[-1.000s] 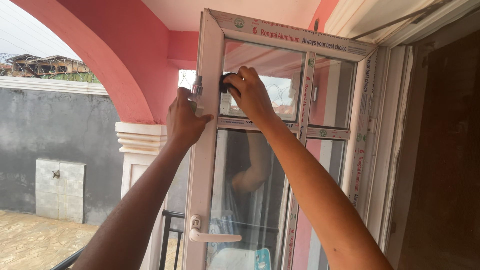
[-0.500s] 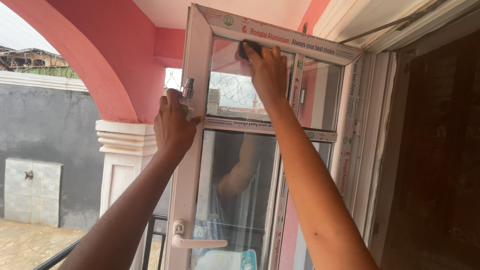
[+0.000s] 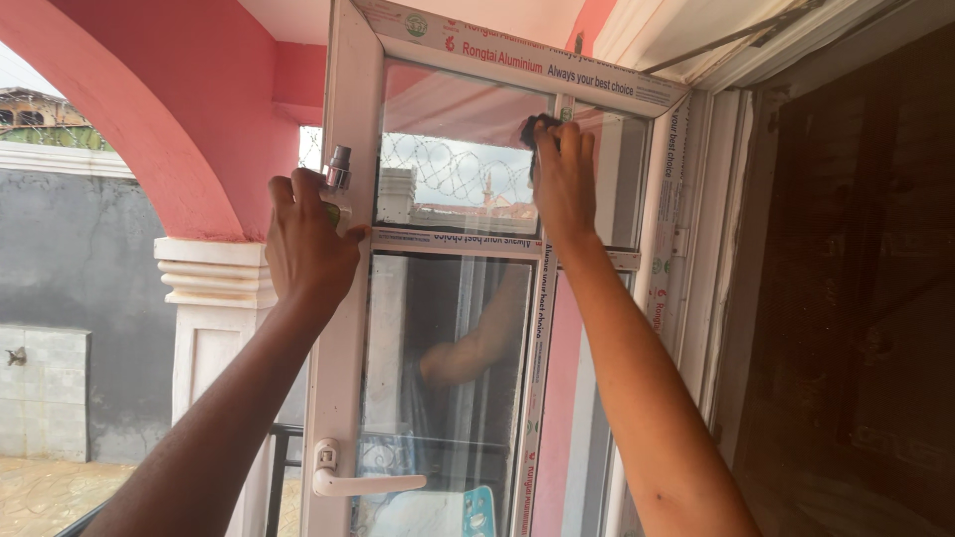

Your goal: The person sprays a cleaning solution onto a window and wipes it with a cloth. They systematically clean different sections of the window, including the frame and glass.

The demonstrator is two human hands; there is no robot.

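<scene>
A white-framed window sash point(image 3: 343, 298) stands open in front of me, with protective tape along its bars. My right hand point(image 3: 564, 177) presses a dark cloth point(image 3: 538, 127) against the upper glass pane point(image 3: 453, 149), near the pane's right edge. My left hand point(image 3: 303, 239) rests against the sash's left frame and grips a small spray bottle point(image 3: 338, 171) whose metal nozzle sticks up above my fingers. My arm is reflected in the lower pane.
A white lever handle point(image 3: 363, 483) sits low on the sash frame. A pink arch and wall point(image 3: 189, 109) lie behind to the left, with a white pillar point(image 3: 214, 298) and a grey wall point(image 3: 60, 259). A dark wooden door point(image 3: 856, 298) is at the right.
My right hand slid the cloth from the pane's left side up to the top bar, then right and down to the pane's right edge. My left hand kept its hold on the bottle.
</scene>
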